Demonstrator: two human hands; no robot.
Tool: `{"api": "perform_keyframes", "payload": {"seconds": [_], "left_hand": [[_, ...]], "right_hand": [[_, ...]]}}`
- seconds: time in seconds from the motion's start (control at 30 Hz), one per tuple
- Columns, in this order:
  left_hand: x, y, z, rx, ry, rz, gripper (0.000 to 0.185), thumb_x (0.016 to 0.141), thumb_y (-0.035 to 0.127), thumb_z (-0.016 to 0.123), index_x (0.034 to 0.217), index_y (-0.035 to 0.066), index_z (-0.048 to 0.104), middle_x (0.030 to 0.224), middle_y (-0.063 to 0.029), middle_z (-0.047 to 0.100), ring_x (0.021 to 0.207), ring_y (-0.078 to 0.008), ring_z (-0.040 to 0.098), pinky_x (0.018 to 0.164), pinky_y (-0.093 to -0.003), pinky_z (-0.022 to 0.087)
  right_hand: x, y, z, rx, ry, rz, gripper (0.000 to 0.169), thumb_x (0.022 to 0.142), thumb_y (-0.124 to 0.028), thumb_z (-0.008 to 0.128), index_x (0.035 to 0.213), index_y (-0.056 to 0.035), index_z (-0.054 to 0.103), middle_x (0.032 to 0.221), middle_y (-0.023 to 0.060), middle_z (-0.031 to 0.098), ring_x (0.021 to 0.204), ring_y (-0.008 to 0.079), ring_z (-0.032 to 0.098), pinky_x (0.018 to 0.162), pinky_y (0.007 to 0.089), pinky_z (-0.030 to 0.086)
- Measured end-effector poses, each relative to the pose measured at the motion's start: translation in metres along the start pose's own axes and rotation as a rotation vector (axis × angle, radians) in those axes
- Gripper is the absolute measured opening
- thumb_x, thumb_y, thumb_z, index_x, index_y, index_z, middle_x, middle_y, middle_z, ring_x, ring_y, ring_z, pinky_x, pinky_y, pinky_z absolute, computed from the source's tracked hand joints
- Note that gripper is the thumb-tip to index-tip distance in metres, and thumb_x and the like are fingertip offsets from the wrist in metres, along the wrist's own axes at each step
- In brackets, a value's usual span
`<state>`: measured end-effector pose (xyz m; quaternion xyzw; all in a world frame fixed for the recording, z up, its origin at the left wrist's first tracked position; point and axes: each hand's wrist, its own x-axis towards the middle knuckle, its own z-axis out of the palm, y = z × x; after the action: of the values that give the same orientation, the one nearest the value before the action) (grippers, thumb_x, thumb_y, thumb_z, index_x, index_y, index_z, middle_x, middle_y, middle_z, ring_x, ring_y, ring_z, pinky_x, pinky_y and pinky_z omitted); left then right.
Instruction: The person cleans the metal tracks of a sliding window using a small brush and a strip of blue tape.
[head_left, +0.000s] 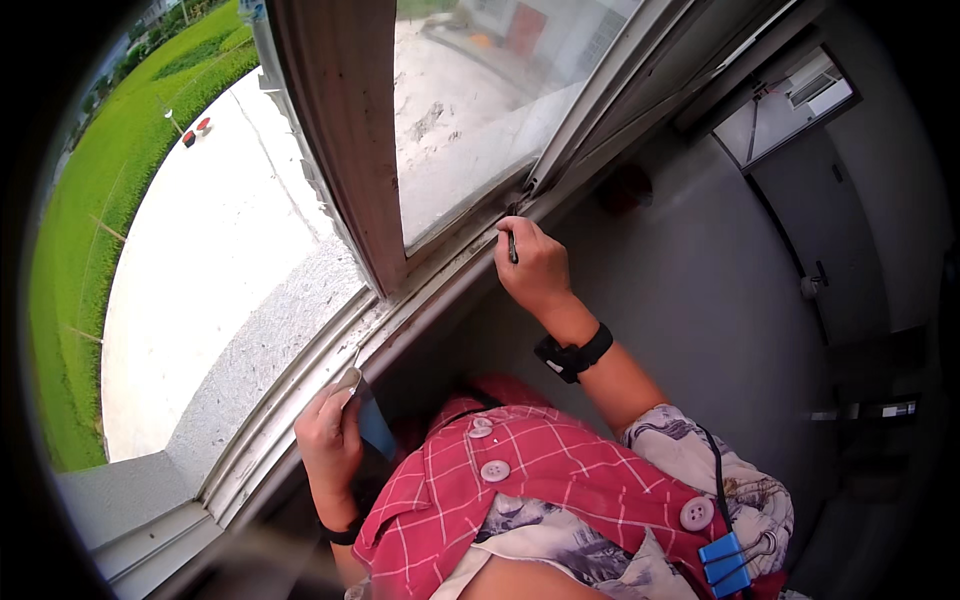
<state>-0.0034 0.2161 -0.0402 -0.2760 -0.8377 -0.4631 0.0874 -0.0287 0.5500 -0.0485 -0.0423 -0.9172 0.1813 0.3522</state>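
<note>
My right hand (533, 264) is closed around a small dark tool (513, 246), whose tip is at the window track (457, 241) near the foot of the sliding frame. What kind of tool it is, I cannot tell. Lower down, at the left, my left hand (330, 431) grips a flat, bluish piece (373, 424) with a pale upper edge, beside the same track. Between the hands, the brown-grey sash frame (341, 150) with its glass pane (480, 112) stands in the track. Dirt and flakes lie along the track.
Outside the open part are a rough sill (262, 352), pale paving and green plants. A second window frame (615, 90) rises at the upper right. Inside, a dark reddish bucket (625, 189) stands on the grey floor (705, 255), with a door (825, 232) beyond.
</note>
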Motion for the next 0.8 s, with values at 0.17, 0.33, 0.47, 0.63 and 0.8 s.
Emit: {"api": "perform_keyframes", "payload": {"seconds": [0.17,0.33,0.47,0.63,0.8], "left_hand": [[-0.005,-0.014,-0.010,-0.064,0.029,-0.005,0.012,0.079,-0.004,0.066,0.090,-0.001,0.063,0.085,-0.0183,0.067,0.070,-0.0349,0.064,0.061,-0.0361,0.049],[-0.003,-0.029,-0.007,-0.185,0.034,0.049,0.015,0.077,-0.005,0.067,0.091,-0.001,0.064,0.088,-0.0192,0.069,0.071,-0.0355,0.066,0.061,-0.0368,0.051],[-0.002,-0.031,-0.010,-0.243,0.030,0.108,0.020,0.076,-0.005,0.069,0.095,0.001,0.064,0.093,-0.0178,0.070,0.075,-0.0343,0.068,0.064,-0.0370,0.053],[-0.003,-0.039,-0.016,-0.327,0.012,0.167,0.023,0.074,-0.004,0.071,0.096,0.003,0.065,0.096,-0.0155,0.071,0.078,-0.0321,0.068,0.064,-0.0372,0.053],[-0.008,-0.048,-0.017,-0.346,-0.029,0.187,0.025,0.071,-0.004,0.070,0.095,0.003,0.066,0.097,-0.0149,0.070,0.078,-0.0306,0.067,0.064,-0.0373,0.052]], "right_hand": [[0.007,-0.014,-0.007,0.023,-0.022,0.102,0.019,0.088,-0.010,0.060,0.104,-0.0024,0.064,0.086,0.0180,0.066,0.078,0.0366,0.065,0.069,0.0427,0.054],[0.015,-0.013,-0.009,-0.085,-0.046,0.025,0.022,0.090,-0.010,0.055,0.108,0.0002,0.064,0.088,0.0201,0.067,0.078,0.0376,0.065,0.070,0.0434,0.054],[0.037,-0.017,-0.006,-0.363,-0.070,-0.034,0.024,0.091,-0.010,0.054,0.111,0.0021,0.062,0.084,0.0203,0.066,0.076,0.0373,0.066,0.067,0.0434,0.055],[0.048,0.005,0.013,-0.694,-0.240,0.072,0.035,0.093,-0.016,0.054,0.123,0.0035,0.053,0.082,0.0192,0.065,0.067,0.0364,0.067,0.060,0.0437,0.056],[0.048,0.012,0.024,-0.890,-0.352,0.107,0.042,0.095,-0.020,0.050,0.123,0.0121,0.048,0.075,0.0193,0.069,0.064,0.0341,0.069,0.059,0.0412,0.057]]}}
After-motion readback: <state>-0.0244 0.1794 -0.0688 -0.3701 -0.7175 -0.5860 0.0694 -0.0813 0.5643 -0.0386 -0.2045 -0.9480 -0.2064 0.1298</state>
